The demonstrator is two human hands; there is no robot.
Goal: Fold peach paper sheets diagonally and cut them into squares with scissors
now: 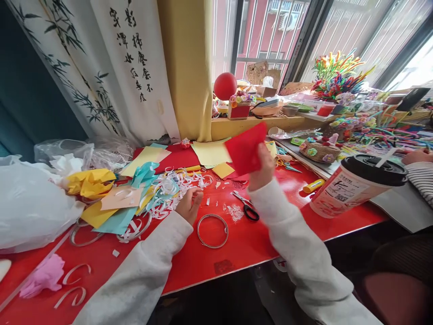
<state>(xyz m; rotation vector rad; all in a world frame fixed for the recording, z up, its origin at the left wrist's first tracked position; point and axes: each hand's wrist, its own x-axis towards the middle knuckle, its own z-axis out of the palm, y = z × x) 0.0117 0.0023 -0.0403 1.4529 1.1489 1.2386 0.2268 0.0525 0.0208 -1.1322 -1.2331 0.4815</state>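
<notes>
Red paper (245, 148) was pinched in the right hand (263, 169), up and to the right of the left hand (189, 204), which curled loosely and looked empty.

A glossy red table (243, 248) bears a metal ring (213, 247) near its front edge; behind it, to the right, lie black-handled scissors (247, 203) beside small white scraps (234, 212). Leftward, curled white paper strips (169, 192) heap against coloured sheets (123, 219); beyond lie crumpled pink paper (43, 277) and a white plastic bag (37, 203); rightward, a lidded cup (341, 189) stands near a yellow tube (314, 186).
</notes>
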